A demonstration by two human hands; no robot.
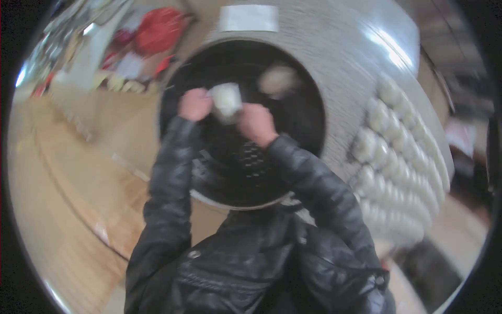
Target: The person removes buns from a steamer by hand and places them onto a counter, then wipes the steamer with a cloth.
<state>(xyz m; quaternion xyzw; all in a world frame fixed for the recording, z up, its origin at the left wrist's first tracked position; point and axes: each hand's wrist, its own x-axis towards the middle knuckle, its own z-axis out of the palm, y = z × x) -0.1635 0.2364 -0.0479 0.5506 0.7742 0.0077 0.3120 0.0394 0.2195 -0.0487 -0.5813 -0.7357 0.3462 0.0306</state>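
Observation:
A small white packet [228,100], blurred and pale, hangs between my two hands above a round black tub [180,65]. My left hand [195,104] is closed at the packet's left edge. On the other side, my right hand [256,124] is closed at its lower right corner. Motion blur hides the single fingers and what the packet contains. A pale brown roundish lump [277,80] shows as a smear inside the tub, to the right of the packet and touching neither hand. Small light specks in rows show on the tub's dark inside, below my right hand.
Rows of several white, shiny, rounded packs [395,162] lie on the grey surface [334,68] at the right. A white sheet [249,18] lies beyond the tub. Red bags [159,31] and other clutter are at the upper left, with tan boards [78,172] below them.

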